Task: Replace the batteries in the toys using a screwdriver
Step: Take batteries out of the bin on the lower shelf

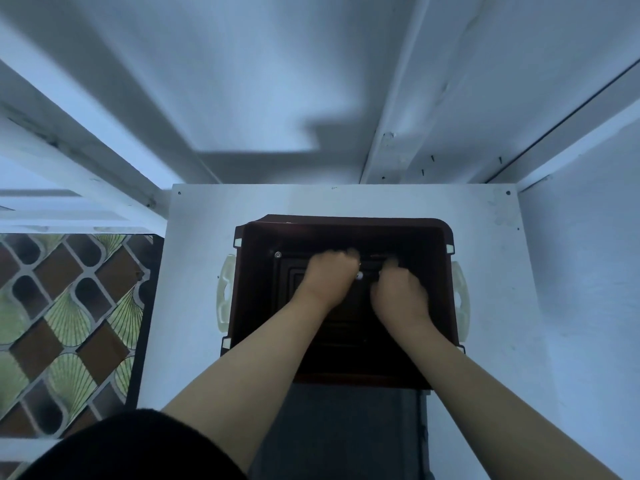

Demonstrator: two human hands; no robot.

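1. A small pale round object (359, 276) lies in the gap between the two hands, touching the knuckle side of the left hand (330, 271). It is too blurred to tell whether it is a battery, a screw or part of a toy.
2. The left hand's fingers are curled downward and away from the person. Blur hides whether they hold anything, so I cannot tell its grip.
3. The right hand (401, 292) is just beside the left, slightly nearer the person, with its fingers also curled under. Its grip cannot be told either.
4. Both hands are down inside a deep, dark brown rectangular plastic bin (256, 306), over its ribbed floor.
5. A small silver disc (277, 254) lies on the bin floor, to the left of the left hand and apart from it.
6. Translucent whitish handles (224, 293) sit on the bin's outer sides, beyond each hand.
7. The bin stands on a white table (194, 271) that extends out past both forearms.
8. Well left of the hands is a brown-and-green patterned tile floor (69, 306). A black sleeve (138, 445) is nearest the person.
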